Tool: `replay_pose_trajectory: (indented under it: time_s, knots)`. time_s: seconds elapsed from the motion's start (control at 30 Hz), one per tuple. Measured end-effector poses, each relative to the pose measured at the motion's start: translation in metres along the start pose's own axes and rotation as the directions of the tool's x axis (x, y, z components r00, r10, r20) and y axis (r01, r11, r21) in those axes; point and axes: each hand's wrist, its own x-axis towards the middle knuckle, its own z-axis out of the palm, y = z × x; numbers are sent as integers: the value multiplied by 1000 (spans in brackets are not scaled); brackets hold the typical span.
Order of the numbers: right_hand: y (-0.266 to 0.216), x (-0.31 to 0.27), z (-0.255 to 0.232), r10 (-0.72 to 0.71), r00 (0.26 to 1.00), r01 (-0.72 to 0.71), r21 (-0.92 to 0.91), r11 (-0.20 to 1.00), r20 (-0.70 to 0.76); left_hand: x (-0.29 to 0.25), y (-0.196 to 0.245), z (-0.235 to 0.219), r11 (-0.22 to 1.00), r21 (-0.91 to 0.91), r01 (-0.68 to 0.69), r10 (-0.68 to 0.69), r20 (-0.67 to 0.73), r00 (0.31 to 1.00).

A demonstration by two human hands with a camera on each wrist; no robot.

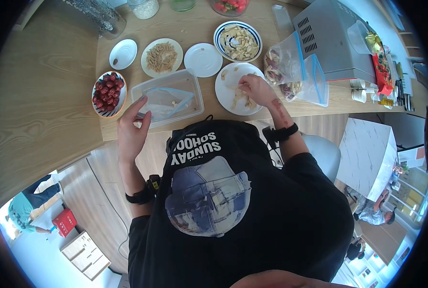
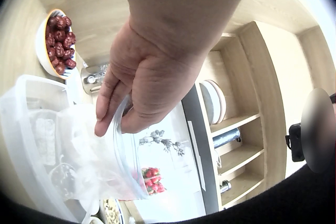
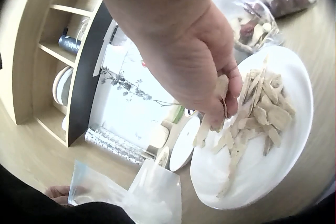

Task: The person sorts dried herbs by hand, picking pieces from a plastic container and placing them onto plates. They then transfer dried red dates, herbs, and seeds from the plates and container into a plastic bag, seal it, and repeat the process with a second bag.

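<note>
Over a white plate [image 1: 227, 103] of pale dried slices, the right hand [image 1: 258, 90] pinches some slices; in the right wrist view a long pale slice [image 3: 205, 131] sticks out from the fingers of the right hand [image 3: 184, 66], above the pile [image 3: 268, 113]. The left hand [image 1: 134, 129] grips the edge of a clear zip bag [image 1: 168, 102] between thumb and fingers. That bag lies in and over a clear plastic container [image 1: 197, 98], with a few small pale pieces inside. In the left wrist view the left hand [image 2: 152, 77] pinches the bag's rim [image 2: 123, 140].
A bowl of red dates [image 1: 109, 94] stands left of the container. Behind are a plate of pale sticks [image 1: 162, 57], a small white plate [image 1: 203, 60] and a blue-rimmed plate of cut pieces [image 1: 238, 42]. Filled bags [image 1: 283, 62] lie at the right, beside a grey appliance [image 1: 331, 41].
</note>
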Motion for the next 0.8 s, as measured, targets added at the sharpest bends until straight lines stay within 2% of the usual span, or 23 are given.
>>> replay_pose_trajectory:
  time_s: [0.23, 0.4, 0.5, 0.73, 0.8]
  knots:
    - [-14, -8, 2, 8, 1000, -9, 26, 1000, 11, 0, 0, 1, 1000, -12, -9, 9, -3, 1000]
    - [-25, -7, 18, 78, 993, -90, -133, 987, -92, 2, 1, 1, 1000, -5, -11, 11, -4, 1000]
    - [-31, -4, 23, 108, 985, -128, -145, 981, -134, 2, 2, 2, 1000, -8, -10, 10, -3, 1000]
    - [-21, 5, 36, 114, 977, -133, -99, 986, -178, 3, 1, 1, 999, -29, -28, 28, -10, 1000]
    - [-21, 6, 37, 150, 978, -155, -22, 988, -148, 3, 2, 1, 999, -25, -28, 28, -10, 1000]
